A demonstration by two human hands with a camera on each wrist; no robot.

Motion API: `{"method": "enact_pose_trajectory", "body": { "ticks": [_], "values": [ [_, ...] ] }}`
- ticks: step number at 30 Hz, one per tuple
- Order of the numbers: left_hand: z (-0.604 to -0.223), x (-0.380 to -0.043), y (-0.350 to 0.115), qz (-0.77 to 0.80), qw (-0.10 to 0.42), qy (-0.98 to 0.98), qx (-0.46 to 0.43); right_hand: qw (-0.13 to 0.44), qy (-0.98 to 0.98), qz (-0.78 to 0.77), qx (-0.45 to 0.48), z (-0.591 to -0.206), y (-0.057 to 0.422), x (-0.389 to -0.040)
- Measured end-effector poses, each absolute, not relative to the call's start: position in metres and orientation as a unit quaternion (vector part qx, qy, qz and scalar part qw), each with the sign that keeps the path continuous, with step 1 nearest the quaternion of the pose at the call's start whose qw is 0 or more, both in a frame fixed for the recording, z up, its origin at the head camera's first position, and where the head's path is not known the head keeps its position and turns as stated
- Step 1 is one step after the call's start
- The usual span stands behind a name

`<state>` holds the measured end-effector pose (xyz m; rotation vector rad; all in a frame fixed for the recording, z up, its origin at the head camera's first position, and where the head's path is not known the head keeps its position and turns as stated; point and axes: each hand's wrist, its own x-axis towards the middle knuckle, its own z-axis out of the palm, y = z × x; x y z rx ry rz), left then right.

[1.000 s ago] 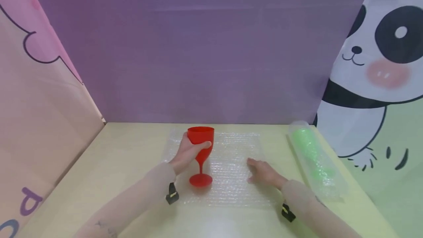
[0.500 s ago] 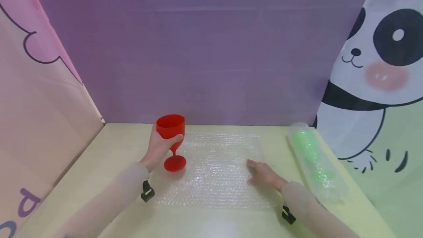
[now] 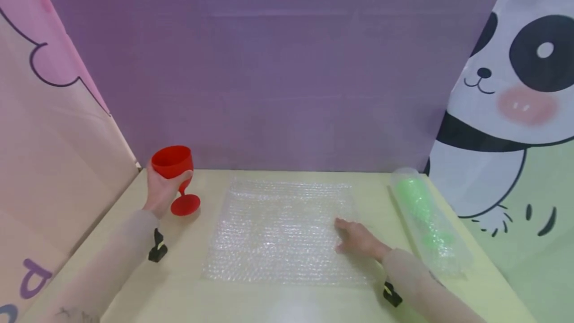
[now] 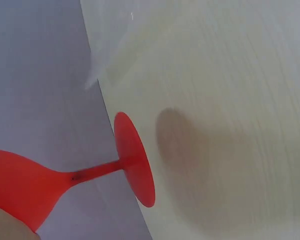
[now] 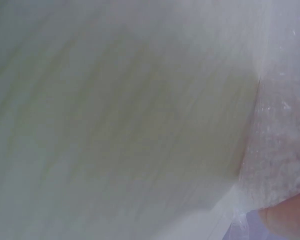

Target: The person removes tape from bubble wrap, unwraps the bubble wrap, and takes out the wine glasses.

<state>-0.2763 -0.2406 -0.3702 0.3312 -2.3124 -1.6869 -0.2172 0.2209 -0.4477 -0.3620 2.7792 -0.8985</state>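
A red plastic goblet (image 3: 174, 164) is gripped round its bowl by my left hand (image 3: 158, 192), at the far left of the table in the head view. Its stem and round foot (image 4: 135, 160) show in the left wrist view, the foot apart from the tabletop with a shadow beside it. A flat sheet of clear bubble wrap (image 3: 278, 233) lies mid-table. My right hand (image 3: 358, 239) rests on the sheet's right part, fingers extended and thumb apart. In the right wrist view one fingertip (image 5: 289, 217) shows at the bubble wrap (image 5: 282, 145).
A long clear bubble-wrapped bundle (image 3: 423, 218) with something green inside lies along the table's right side. A purple backdrop (image 3: 278, 74) stands behind the pale table (image 3: 202, 303), with printed cartoon panels left and right.
My left hand has carried the goblet leftward and back, off from over the bubble wrap, and the goblet now tilts more. My right hand has stayed in place on the sheet.
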Motion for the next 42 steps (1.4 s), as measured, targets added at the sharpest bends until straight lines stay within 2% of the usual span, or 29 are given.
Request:
{"method": "enact_pose_trajectory", "body": {
  "ticks": [9, 15, 28, 42],
  "values": [
    [-0.375, -0.285, -0.283, -0.586, 0.134, -0.781, 0.172, 0.1, 0.938, -0.31, -0.119, -0.45, 0.221, -0.217],
    [-0.378, -0.285, -0.298, -0.58, 0.141, -0.782, 0.178, 0.097, 0.94, -0.305, -0.12, -0.449, 0.221, -0.217],
    [-0.386, -0.283, -0.312, -0.591, 0.161, -0.756, 0.229, 0.091, 0.941, -0.3, -0.128, -0.45, 0.221, -0.217],
    [-0.392, -0.287, -0.308, -0.62, 0.178, -0.732, 0.217, 0.091, 0.941, -0.295, -0.14, -0.446, 0.222, -0.214]
  ]
}}
